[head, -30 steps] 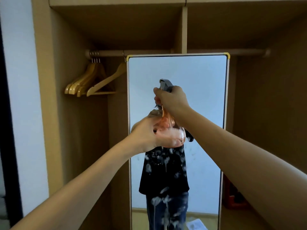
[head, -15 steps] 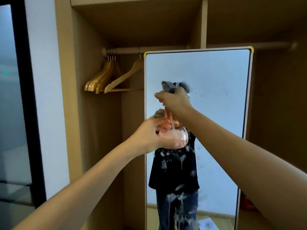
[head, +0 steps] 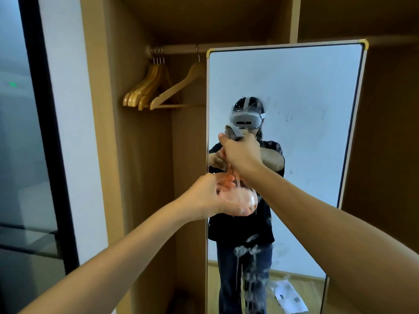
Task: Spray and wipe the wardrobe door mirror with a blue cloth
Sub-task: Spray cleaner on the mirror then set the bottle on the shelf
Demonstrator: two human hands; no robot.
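Right hand (head: 241, 152) curled round grey trigger head of clear, round-bellied pink-tinted spray bottle (head: 246, 196), held up before tall gold-edged wardrobe door mirror (head: 306, 114). Left hand (head: 215, 196) cups bottle's bulbous base from below, fingers wrapped against glass. White foam streaks run down lower mirror; fine droplets speckle upper pane. Pale wooden hangers (head: 158, 89) hang on rail left of mirror. Blue cloth not visible.

Glossy mirror (head: 294, 87) foam-streaked; clear plastic spray bottle (head: 246, 196); matt wood hangers (head: 158, 91).
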